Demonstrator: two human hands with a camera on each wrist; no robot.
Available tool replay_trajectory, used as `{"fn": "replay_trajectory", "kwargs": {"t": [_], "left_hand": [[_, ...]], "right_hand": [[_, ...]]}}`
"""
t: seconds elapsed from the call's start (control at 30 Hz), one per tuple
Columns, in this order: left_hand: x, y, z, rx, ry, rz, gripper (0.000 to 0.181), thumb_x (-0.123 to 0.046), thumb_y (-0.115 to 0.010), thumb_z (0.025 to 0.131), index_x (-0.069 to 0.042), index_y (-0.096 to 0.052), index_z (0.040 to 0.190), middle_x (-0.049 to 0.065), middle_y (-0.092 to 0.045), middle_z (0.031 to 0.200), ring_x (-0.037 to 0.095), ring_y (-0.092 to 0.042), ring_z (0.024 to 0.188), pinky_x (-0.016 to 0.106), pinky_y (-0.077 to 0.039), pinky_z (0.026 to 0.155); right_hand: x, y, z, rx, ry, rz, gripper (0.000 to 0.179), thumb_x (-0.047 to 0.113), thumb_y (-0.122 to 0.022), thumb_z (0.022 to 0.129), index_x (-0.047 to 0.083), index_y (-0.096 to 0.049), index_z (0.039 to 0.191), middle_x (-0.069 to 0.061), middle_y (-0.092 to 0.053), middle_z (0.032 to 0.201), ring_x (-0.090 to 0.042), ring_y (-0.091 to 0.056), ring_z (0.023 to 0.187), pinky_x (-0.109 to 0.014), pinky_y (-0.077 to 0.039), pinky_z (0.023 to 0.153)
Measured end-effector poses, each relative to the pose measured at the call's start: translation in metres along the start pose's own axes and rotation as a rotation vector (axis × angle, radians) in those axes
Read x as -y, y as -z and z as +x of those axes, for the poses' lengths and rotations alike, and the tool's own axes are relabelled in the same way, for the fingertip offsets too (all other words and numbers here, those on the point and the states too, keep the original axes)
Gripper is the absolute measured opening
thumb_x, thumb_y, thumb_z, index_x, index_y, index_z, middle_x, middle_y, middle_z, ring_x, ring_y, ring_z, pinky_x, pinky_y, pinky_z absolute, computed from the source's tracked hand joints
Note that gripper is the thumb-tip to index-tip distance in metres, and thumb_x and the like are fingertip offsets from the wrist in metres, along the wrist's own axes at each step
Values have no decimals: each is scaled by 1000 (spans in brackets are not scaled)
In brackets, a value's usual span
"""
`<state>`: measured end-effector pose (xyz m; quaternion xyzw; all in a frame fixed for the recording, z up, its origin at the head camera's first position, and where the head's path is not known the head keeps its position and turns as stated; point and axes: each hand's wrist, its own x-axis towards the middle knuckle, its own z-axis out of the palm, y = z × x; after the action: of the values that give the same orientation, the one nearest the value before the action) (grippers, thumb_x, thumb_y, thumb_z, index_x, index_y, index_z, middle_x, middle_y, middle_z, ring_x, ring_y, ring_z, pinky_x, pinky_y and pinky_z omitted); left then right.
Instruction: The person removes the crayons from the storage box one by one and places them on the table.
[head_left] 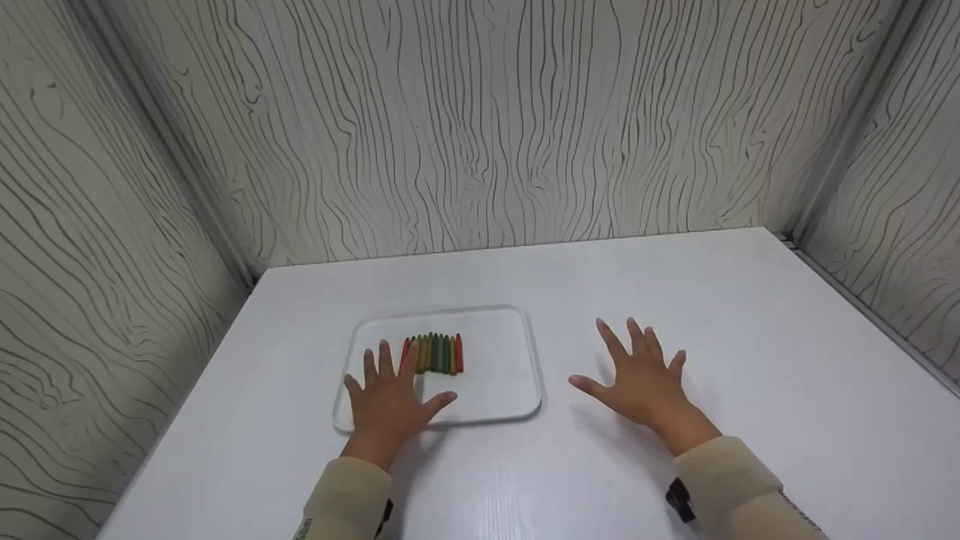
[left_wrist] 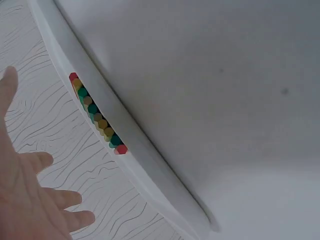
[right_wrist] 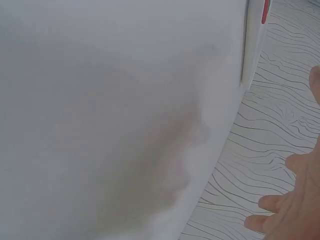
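Note:
Several crayons (head_left: 439,354) in red, green and yellow-brown lie side by side in a row on a white tray (head_left: 495,401). In the head view my left hand (head_left: 386,405) is spread over the tray's near left part, its index finger overlapping the row's left end. Nothing is held in it. The left wrist view shows the crayons' hexagonal ends (left_wrist: 97,115) above the tray's rim (left_wrist: 135,145), with the fingers off to the side. To the right of the tray, my right hand (head_left: 645,386) is spread over the table, palm down and holding nothing.
The white table (head_left: 637,285) reaches back to a wood-grain patterned wall (head_left: 480,135). Similar panels stand at the left (head_left: 75,262) and right (head_left: 907,225) sides. Both forearms wear light sleeves (head_left: 724,480) with dark wrist straps.

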<state>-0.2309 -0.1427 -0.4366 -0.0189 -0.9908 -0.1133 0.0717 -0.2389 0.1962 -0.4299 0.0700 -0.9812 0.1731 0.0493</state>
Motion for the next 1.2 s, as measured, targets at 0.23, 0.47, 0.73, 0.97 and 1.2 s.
{"fn": "replay_trajectory", "kwargs": {"t": [0.23,0.47,0.73,0.97,1.2], "left_hand": [[19,3,1,12,21,35,96,-75,-54,77,-18,-29,151,28,-23,151,48,-18,137,72,-16,102],[37,7,3,38,62,44,95,-72,-55,79,-12,-32,150,30,-23,150,49,-17,137,72,-13,103],[57,12,6,67,108,65,95,-69,-56,80,-10,-31,150,31,-23,149,50,-17,137,72,-13,104],[78,11,7,71,125,79,95,-68,-57,81,-7,-31,149,33,-23,148,51,-18,136,72,-14,103],[95,8,7,65,146,94,94,-67,-58,81,-5,-33,148,34,-25,146,51,-19,135,72,-16,102]], "right_hand": [[6,-5,4,-24,21,6,100,78,-47,78,16,-23,152,-28,-16,152,-50,-11,138,-78,-2,98],[15,-9,9,-63,61,19,99,76,-51,78,13,-28,151,-27,-24,150,-48,-20,136,-76,-9,100],[27,-15,15,-59,93,23,97,72,-54,80,11,-28,150,-26,-26,149,-45,-23,136,-74,-13,101],[38,-21,22,-34,107,21,97,73,-53,80,11,-27,151,-25,-25,150,-46,-23,136,-70,-13,105],[49,-26,26,-31,126,19,95,71,-55,81,11,-29,150,-25,-28,149,-45,-26,135,-69,-16,105]]}}
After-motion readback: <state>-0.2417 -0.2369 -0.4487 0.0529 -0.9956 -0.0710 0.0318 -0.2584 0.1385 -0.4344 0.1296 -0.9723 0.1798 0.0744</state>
